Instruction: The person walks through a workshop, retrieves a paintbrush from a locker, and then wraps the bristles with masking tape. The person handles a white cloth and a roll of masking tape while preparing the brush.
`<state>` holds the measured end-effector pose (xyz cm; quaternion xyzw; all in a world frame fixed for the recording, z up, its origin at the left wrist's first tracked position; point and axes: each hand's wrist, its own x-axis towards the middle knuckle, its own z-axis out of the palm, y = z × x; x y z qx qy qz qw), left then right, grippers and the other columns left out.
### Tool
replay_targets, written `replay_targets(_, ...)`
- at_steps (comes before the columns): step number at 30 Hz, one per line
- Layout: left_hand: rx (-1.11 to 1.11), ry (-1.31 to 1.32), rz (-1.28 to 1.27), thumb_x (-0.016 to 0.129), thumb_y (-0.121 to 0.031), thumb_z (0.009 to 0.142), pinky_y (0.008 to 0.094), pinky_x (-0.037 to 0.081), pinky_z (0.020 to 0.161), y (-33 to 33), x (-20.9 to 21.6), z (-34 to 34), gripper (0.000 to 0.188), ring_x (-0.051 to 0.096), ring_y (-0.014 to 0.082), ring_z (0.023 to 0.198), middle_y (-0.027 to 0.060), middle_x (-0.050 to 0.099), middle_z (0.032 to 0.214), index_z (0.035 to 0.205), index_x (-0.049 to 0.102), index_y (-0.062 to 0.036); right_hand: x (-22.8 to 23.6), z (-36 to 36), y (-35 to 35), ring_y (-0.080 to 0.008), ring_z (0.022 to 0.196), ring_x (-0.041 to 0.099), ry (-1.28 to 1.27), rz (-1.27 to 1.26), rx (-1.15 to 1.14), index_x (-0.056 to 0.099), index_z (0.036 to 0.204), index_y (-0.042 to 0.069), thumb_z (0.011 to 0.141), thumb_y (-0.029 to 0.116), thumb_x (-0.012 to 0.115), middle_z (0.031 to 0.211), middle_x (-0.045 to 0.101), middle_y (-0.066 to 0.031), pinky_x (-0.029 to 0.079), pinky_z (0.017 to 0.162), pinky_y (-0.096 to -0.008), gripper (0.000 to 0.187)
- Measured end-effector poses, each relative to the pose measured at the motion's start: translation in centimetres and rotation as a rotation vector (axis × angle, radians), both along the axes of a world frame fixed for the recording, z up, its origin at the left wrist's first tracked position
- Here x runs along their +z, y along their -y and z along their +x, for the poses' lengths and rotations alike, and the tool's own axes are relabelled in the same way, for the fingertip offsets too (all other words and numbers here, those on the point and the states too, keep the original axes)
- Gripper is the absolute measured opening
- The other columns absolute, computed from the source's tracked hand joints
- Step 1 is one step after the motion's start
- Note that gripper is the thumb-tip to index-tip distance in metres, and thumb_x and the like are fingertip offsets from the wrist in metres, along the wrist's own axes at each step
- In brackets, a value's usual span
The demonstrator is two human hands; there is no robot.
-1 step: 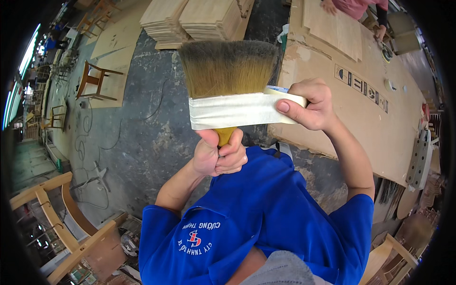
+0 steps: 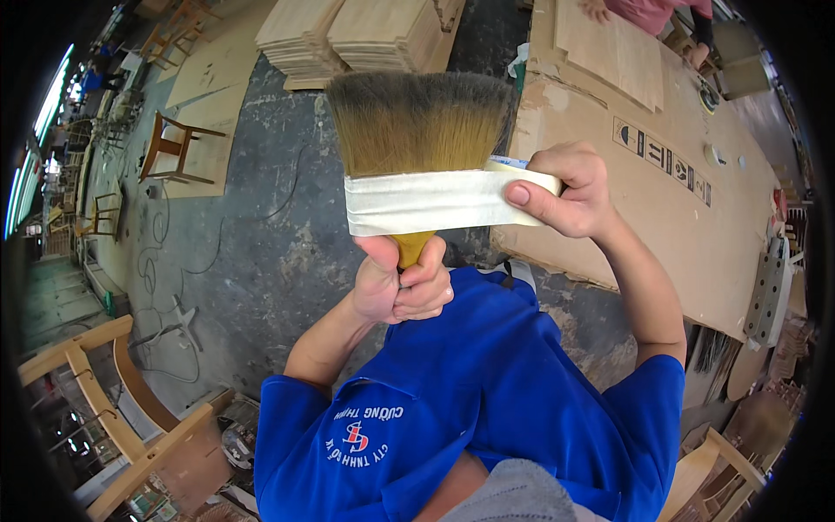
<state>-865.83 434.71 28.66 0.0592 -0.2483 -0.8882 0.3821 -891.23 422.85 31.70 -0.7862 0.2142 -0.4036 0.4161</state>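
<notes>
A wide paintbrush [image 2: 417,126] is held up in front of me, its dark-tipped brown bristles pointing away. My left hand [image 2: 402,283] is closed round its yellow handle [image 2: 416,250]. Pale masking tape [image 2: 417,202] wraps the band below the bristles and runs off to the right. There, my right hand [image 2: 570,191] pinches the roll of masking tape [image 2: 544,181] between thumb and fingers, against the brush's right end. Most of the roll is hidden by that hand.
A cardboard-covered table [image 2: 591,217] stands at the right, with a wooden panel [image 2: 609,56] and a co-worker's hand [image 2: 597,10] at its far end. Stacked boards [image 2: 383,35] lie ahead. Wooden chairs [image 2: 178,150] and trailing cables [image 2: 217,248] are at the left.
The brush and tape have shifted very slightly away from me. Both hands keep the same grip. The co-worker's hands at the far right have moved a little.
</notes>
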Motion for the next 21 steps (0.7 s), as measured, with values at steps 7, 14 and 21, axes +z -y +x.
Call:
replay_targets(7,-0.101,-0.145,0.05,0.046,-0.089,0.079,0.0196,0.024,0.034,1.7,-0.1,-0.1,0.075,0.03,0.004,0.041,-0.0059,0.036,0.052,0.075,0.038,-0.0148,-1.4,0.6,2.5,-0.0143,0.045,0.053,0.046,-0.004,0.101,0.071,0.071,0.002,0.095,0.022,0.078,0.053,0.058,-0.0056,0.038,0.045,-0.0312,0.031)
replay_targets(14,-0.152,-0.067,0.045,0.034,-0.087,0.085,0.0192,0.021,0.031,0.4,1.4,4.8,0.072,0.028,0.0028,0.039,-0.0055,0.033,0.048,0.071,0.037,-0.0169,1.4,4.2,6.3,-0.0221,0.062,0.064,-0.393,0.156,0.675,0.074,0.095,-0.002,0.102,0.026,0.066,0.072,0.069,-0.0116,0.048,0.059,-0.0359,0.03)
replay_targets(21,-0.152,0.304,-0.153,0.041,-0.078,0.094,0.021,0.019,0.036,-2.7,2.5,8.4,0.067,0.028,0.0037,0.042,-0.0054,0.034,0.052,0.072,0.037,-0.0153,3.3,12.0,8.5,-0.0218,0.128,0.057,-0.697,0.971,0.837,0.053,0.15,0.006,0.109,0.058,0.037,0.14,0.061,-0.0146,0.043,0.112,-0.034,0.068)
